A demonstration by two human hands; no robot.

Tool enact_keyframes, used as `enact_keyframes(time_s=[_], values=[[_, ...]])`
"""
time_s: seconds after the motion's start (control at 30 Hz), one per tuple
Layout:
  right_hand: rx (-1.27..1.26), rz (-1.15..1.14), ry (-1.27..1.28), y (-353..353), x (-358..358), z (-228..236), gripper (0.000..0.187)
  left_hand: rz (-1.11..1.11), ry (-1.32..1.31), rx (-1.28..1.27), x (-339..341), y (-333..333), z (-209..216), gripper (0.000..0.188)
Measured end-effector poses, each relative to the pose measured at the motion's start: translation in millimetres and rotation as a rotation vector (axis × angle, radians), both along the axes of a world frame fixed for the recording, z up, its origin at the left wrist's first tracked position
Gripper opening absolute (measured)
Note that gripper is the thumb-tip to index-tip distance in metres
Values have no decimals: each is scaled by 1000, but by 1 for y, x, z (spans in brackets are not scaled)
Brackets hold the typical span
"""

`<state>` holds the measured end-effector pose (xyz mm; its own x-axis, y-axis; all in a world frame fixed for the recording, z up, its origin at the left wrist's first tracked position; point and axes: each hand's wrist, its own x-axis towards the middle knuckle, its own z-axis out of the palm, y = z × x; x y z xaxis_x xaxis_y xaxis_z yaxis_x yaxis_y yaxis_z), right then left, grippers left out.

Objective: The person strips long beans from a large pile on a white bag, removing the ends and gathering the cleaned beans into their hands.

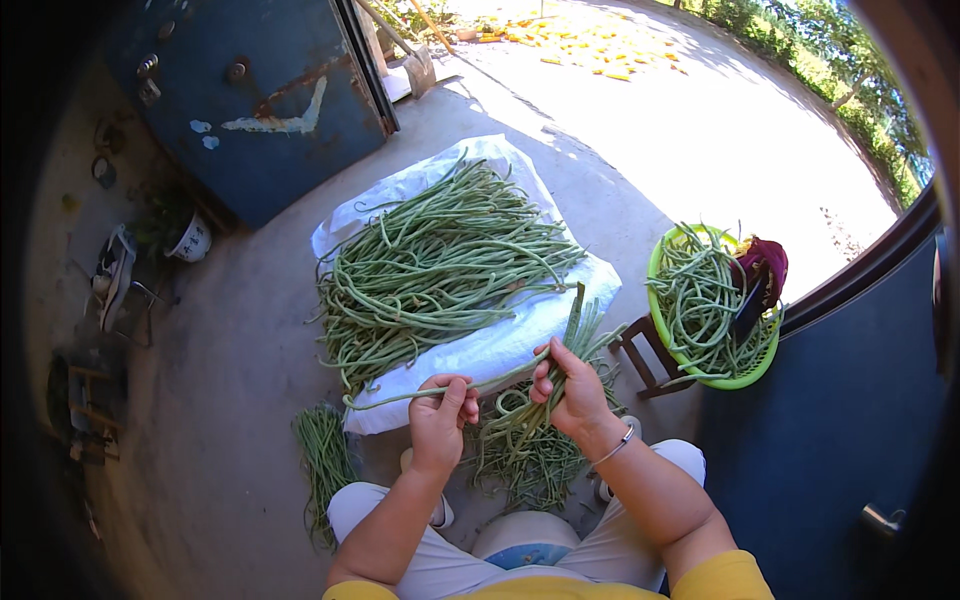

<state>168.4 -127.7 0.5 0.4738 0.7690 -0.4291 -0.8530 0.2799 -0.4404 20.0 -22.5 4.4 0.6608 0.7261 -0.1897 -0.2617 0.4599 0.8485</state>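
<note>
Between my two hands runs a long green bean [395,399], its free end pointing left past my left fingers. My left hand [443,415] pinches it partway along. A bunch of long beans [578,335] is gripped in my right hand [572,394], which wears a bracelet on its wrist. Just beyond both hands, a large heap of long beans [440,250] is spread over a white plastic sack [545,318] on the floor. Below my hands, between my feet, lies a pile of shorter bean pieces [535,465], partly hidden by my right hand.
To the right, a lime-green basket [735,380] of beans with a dark red cloth item [762,270] rests on a brown stool [650,360]. A bean bundle [325,455] lies at left. A blue metal door [260,100] and potted plant [190,238] stand behind; yellow cobs [580,40] lie outside.
</note>
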Motion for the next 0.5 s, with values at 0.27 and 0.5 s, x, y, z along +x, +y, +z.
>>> enact_keyframes(time_s=[0.27, 0.5], values=[[-21, -5, -133, 3, -12, 6, 28, -37, -88, -184, 2, 10, 0, 17], [-80, 88, -259, 6, -21, 3, 26, -169, 60, -62, 7, 2, -10, 16]])
